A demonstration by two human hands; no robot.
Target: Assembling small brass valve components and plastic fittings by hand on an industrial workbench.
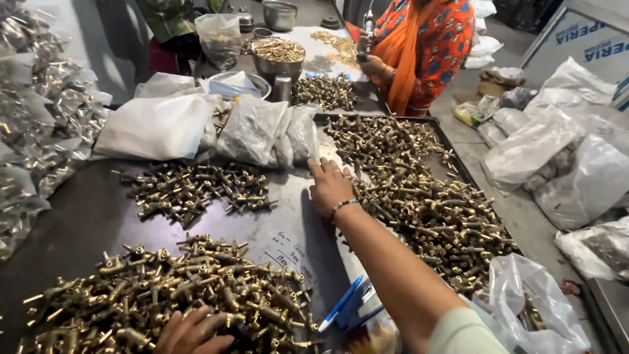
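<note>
— Nearest the camera, what is your left hand doing?

— Left hand point(191, 333) lies at the bottom edge of the view, palm down on the near pile of brass fittings point(170, 295). Fingers are spread loosely over the parts. Whether they pinch one, I cannot tell; the fingertips are buried among the metal.

— And the right hand?

— Right hand point(329, 188) is stretched forward across the dark metal table point(78, 210), fingers open and flat, holding nothing. Rings show on the fingers and a beaded bracelet on the wrist. Its fingertips reach the edge of the clear plastic bags point(262, 131) of small parts. Just to its right lies the long heap of brass fittings point(419, 196), touching or nearly touching the side of the hand.

— What lies between your hands?

— Blue pens point(347, 305) sit beside my right forearm, next to a sheet with handwriting point(288, 252). A smaller, darker pile of fittings point(196, 187) lies to the left of the right hand, well apart from the near pile.

— Further out?

— A steel bowl point(278, 59) filled with brass pieces stands at the far end. Another person in an orange garment point(426, 46) sits there, their hand on the table's far corner.
</note>
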